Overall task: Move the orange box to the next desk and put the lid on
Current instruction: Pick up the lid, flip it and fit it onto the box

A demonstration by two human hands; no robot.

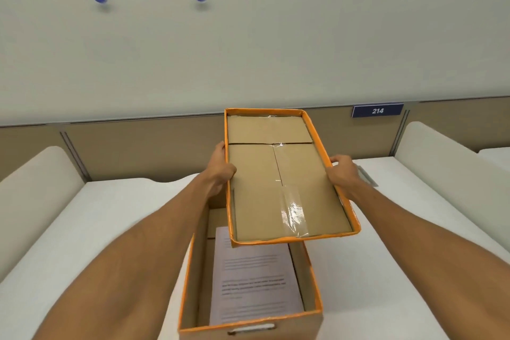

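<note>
The orange-rimmed cardboard box stands open on the white desk, close to the front edge, with printed paper sheets inside. Above its far half I hold the lid, tilted with its brown inside facing me and clear tape across its seam. My left hand grips the lid's left rim. My right hand grips its right rim. The lid hides the far end of the box.
White curved dividers rise at the left and right of the desk. A beige back panel runs behind it, bearing a blue plate marked 214. A grey slot lies in the desk beside my right hand.
</note>
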